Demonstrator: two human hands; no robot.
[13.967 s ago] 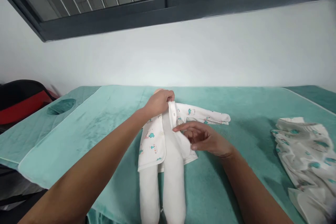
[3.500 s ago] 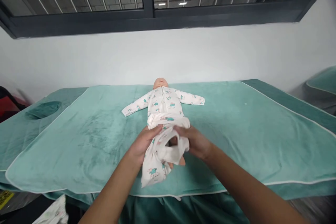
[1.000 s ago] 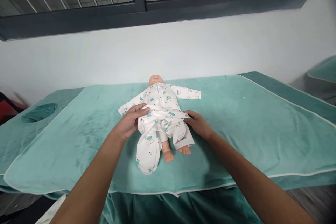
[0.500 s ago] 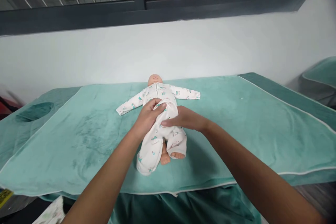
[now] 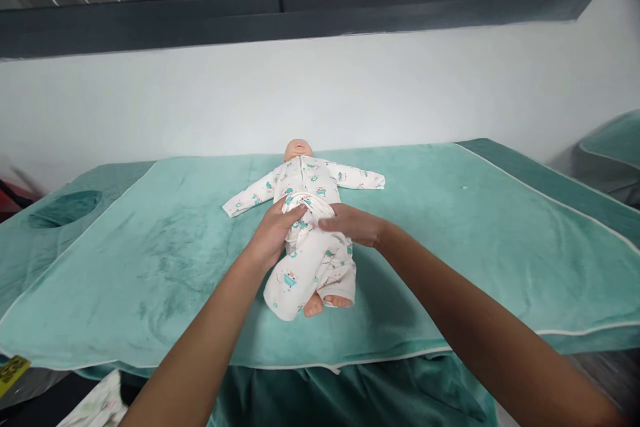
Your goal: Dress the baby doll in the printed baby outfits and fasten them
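Note:
A baby doll (image 5: pixel 299 149) lies on its back, head toward the wall, arms spread. It wears a white printed top (image 5: pixel 310 177) with a front opening line. White printed baby pants (image 5: pixel 300 280) cover its hips and legs, their waistband bunched over the belly. My left hand (image 5: pixel 273 230) grips the waistband on the left side, thumb on top. My right hand (image 5: pixel 353 223) holds the waistband on the right side, with its fingers partly hidden in the cloth. Both bare feet (image 5: pixel 325 302) show at the bottom; the left pant leg hangs loose beyond the foot.
A green plush cover (image 5: pixel 175 267) with white piping spreads over the bed. An oval hole (image 5: pixel 65 209) is at its left end. Behind stand a white wall (image 5: pixel 225 100) and a dark window frame (image 5: pixel 270 0). Patterned cloth (image 5: pixel 97 403) lies at the lower left.
Both hands have shifted slightly on the waistband, which is now more gathered across the belly. The loose left pant leg has swung up a little and spread wider.

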